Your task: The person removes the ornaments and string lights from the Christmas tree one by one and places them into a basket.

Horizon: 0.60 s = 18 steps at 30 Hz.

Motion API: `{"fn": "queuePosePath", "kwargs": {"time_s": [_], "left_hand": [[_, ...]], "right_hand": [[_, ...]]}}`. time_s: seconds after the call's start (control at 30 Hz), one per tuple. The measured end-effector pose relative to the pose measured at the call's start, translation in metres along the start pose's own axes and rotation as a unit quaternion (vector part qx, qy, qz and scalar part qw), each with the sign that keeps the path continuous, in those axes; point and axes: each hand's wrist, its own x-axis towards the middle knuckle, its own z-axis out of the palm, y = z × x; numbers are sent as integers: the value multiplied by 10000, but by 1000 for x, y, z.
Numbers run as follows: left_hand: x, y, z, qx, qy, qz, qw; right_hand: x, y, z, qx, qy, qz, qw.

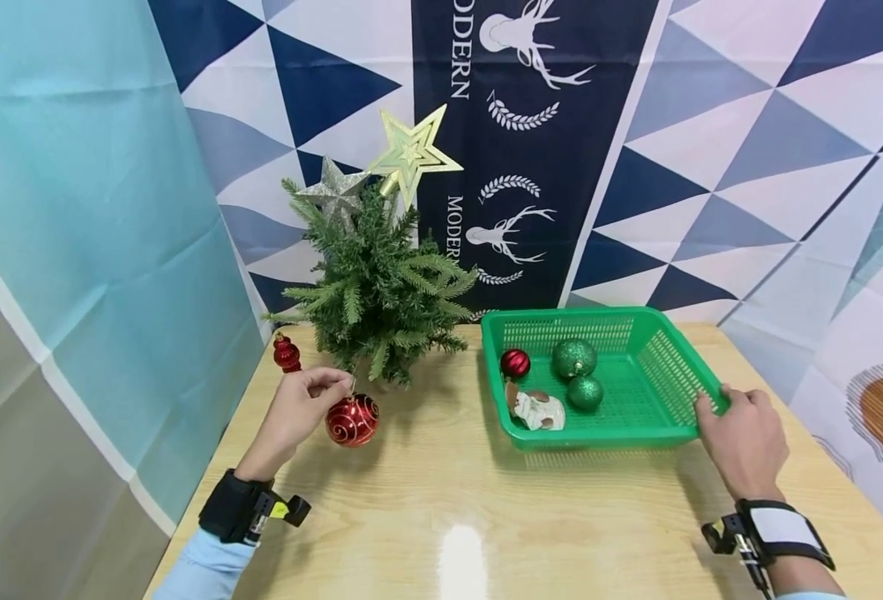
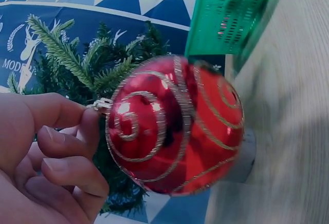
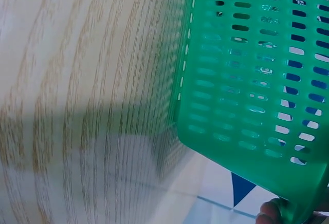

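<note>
One glossy red ball ornament with gold glitter swirls (image 1: 352,420) hangs cap-up above the wood-grain surface (image 1: 411,500), just in front of the bushy green artificial tree (image 1: 381,292). Left hand (image 1: 308,410) pinches it at the cap, other fingers curled. Right hand (image 1: 749,437) grips the near right corner of the rectangular green perforated plastic basket (image 1: 629,396), long axis running left to right.

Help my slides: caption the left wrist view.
Left hand holding a glossy red, gold-swirled ball ornament before a green artificial tree.
</note>
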Motion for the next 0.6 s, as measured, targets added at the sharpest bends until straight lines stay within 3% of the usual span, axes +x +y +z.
{"fn": "queuePosePath", "kwargs": {"time_s": [0.23, 0.5, 0.6], "left_hand": [[-1, 5, 1, -132, -59, -171, 9997], [0, 11, 4, -709, -120, -902, 9933], [0, 11, 5, -634, -16, -758, 9951]], "right_hand": [[2, 0, 1, 52, 58, -33, 10000], [3, -4, 2, 64, 20, 24, 10000], [3, -6, 4, 98, 38, -4, 9999]]}}
